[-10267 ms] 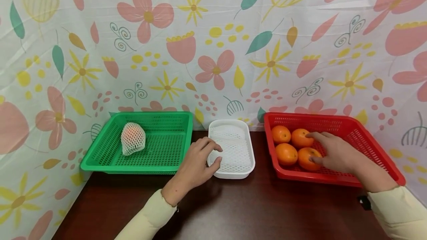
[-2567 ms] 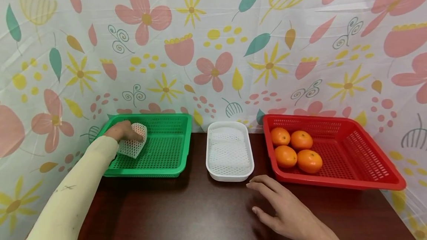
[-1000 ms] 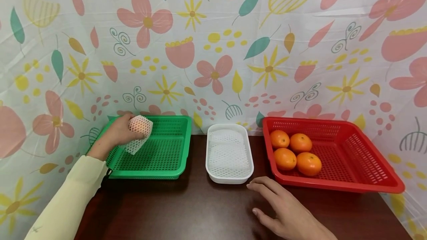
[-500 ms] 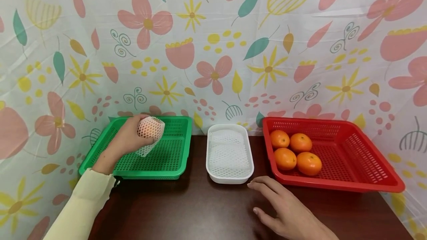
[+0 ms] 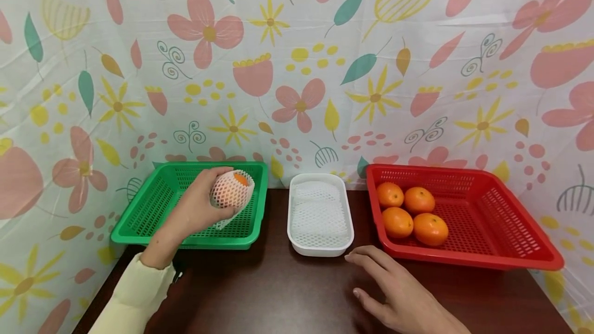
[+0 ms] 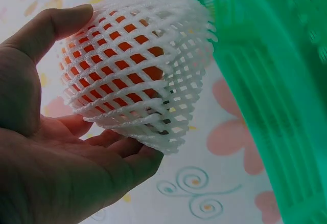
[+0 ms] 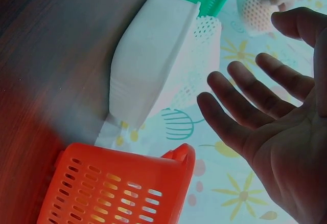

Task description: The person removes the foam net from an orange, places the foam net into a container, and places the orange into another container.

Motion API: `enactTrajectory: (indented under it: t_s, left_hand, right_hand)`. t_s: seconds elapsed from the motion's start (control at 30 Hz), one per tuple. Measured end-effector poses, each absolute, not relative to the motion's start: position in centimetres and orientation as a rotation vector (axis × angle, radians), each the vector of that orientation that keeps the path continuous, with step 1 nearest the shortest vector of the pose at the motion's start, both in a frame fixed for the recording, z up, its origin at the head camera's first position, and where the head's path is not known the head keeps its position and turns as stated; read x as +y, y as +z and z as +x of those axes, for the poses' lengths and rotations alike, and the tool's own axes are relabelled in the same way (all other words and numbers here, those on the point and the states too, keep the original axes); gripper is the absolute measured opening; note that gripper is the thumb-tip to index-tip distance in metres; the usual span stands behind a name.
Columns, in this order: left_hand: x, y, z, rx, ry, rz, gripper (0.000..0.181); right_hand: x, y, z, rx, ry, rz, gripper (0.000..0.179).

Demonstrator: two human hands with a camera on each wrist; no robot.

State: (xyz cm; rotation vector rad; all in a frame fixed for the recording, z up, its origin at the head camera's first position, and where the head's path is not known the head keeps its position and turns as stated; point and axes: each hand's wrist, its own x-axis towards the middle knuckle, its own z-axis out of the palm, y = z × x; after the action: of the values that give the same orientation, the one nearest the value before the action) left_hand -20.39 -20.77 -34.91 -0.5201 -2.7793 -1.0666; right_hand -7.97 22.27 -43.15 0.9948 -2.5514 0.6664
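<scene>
My left hand holds an orange wrapped in a white foam net sleeve, above the right part of the green basket. In the left wrist view, thumb and fingers curl round the foam net sleeve, with orange peel showing through the mesh. One end of the sleeve sticks out loose past the fruit. My right hand hovers near the white tray's front right corner, fingers relaxed and spread, holding nothing. In the right wrist view, the right hand's palm is bare.
A white tray with flattened white foam nets in it stands mid-table. To the right, a red basket has several bare oranges bunched at its left side. Behind everything hangs a flowered cloth. The table is dark wood.
The left hand took hold of the netted orange in the green basket, lifted it and moved it right. Earlier, the right hand left the red basket; it has stayed near the tray since.
</scene>
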Motion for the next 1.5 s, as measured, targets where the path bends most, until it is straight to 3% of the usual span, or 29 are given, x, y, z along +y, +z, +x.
enactTrajectory:
  t_s: [0.63, 1.5]
  left_hand:
    - [-15.6, -35.7, -14.8, -2.62, -1.188, -0.729, 0.093]
    - [-11.0, -37.9, -10.9, -2.553, -1.331, -1.018, 0.09]
  right_hand:
    - [22.2, -42.8, -7.7, -2.556, 0.645, 0.976, 0.055]
    - [22.1, -42.0, -7.2, -2.507, 0.672, 0.964, 0.055]
